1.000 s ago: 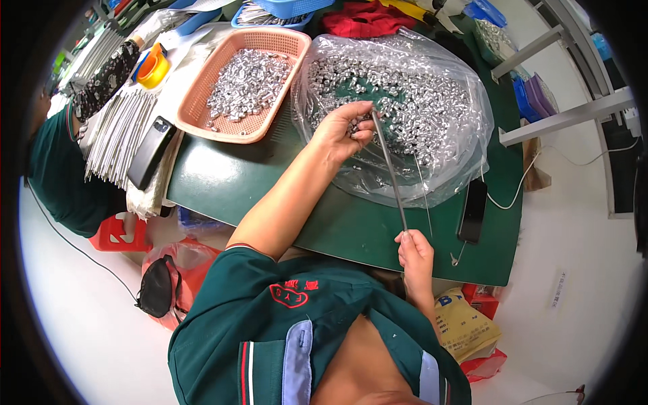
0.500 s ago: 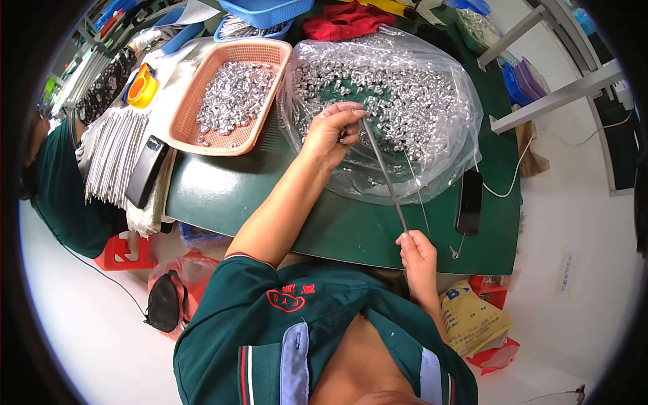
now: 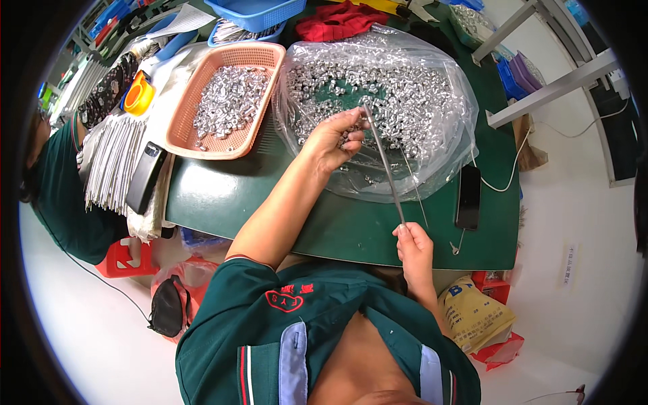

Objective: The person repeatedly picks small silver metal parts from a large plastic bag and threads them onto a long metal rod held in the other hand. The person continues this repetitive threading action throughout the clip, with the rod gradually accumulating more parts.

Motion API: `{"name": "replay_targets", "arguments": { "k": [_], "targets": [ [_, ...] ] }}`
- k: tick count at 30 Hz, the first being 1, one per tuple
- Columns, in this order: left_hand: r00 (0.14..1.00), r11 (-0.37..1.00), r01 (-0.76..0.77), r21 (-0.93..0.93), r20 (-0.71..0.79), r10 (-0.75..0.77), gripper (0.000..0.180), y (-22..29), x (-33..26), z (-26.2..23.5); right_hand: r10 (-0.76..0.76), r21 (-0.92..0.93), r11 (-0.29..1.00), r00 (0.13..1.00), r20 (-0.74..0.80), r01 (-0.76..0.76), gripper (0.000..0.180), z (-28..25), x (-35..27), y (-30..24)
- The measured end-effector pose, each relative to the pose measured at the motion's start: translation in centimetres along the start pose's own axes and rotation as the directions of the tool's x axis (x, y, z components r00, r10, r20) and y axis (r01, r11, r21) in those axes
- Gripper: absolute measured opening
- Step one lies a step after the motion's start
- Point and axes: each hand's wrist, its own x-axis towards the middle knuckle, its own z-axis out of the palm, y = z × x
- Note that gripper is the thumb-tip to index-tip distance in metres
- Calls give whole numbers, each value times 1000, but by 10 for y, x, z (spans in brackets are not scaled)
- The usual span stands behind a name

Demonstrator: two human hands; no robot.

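A long thin grey metal rod [image 3: 386,162] slants between my hands, above the front of the clear plastic bag [image 3: 459,152]. My right hand [image 3: 413,248] is closed round its lower end by the table's front edge. My left hand [image 3: 335,140] is curled beside the rod's upper end, thumb and forefinger almost together at the tip. What lies within its fingers is too small to make out. Under and beyond it, the bag lies spread open with a heap of small silver metal pieces [image 3: 412,101]. A thin wire [image 3: 414,181] slants beside the rod.
An orange mesh basket [image 3: 177,135] of similar pieces stands left of the bag. A black phone [image 3: 468,198] lies right, a dark case [image 3: 146,177] left by bundled strips [image 3: 116,158]. Blue baskets [image 3: 260,15] and red cloth [image 3: 341,21] are behind. Another person [image 3: 64,182] sits left.
The view has shifted slightly. My left thumb and forefinger have drawn a little away from the rod's tip. My right hand still grips the lower end.
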Motion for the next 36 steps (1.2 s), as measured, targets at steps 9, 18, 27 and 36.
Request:
{"name": "replay_targets", "arguments": {
  "k": [9,18,27,36],
  "targets": [
    [993,994,63,-92,101,-54,31,11,6,-16,34,15,999,999,39,-34,20,-10,-10,-3],
    [992,991,96,-95,95,-87,29,14,8,-15,23,-24,999,999,49,-22,19,-16,-11,4],
    [992,986,96,-137,100,-83,27,3,6,-12,29,-22,999,998,63,-28,18,-15,-9,5],
    [997,989,76,-125,43,-71,22,3,3,-4,44,4,999,998,51,-44,19,-14,-8,6]
  ]
}}
